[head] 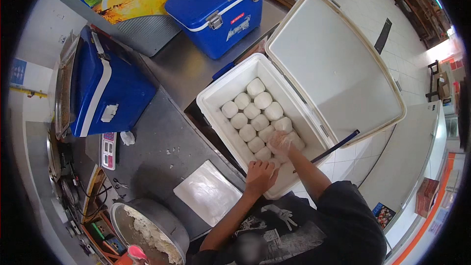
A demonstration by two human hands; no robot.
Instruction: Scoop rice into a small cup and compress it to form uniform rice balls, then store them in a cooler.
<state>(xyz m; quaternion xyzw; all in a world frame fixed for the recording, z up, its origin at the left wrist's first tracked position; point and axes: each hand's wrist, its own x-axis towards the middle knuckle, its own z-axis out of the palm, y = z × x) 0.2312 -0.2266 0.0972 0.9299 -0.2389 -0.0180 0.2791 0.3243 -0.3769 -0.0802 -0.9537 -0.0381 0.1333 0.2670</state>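
A white cooler box stands in front of me with its lid swung back to the right. Rows of rounded white wrapped packets lie on its floor. My right hand, in a clear plastic glove, reaches inside and touches packets near the right wall; whether its fingers close on one is hidden. Bare and bent over the near-left rim, my left hand grips the box edge close to the nearest packets. A dark blue carrying handle sticks out past my right forearm.
On the dark worktop lie a stack of shiny wrapping sheets, scissors and a digital scale. A metal pot holds white rice and a pink scoop. Blue cooler boxes stand at the left and back.
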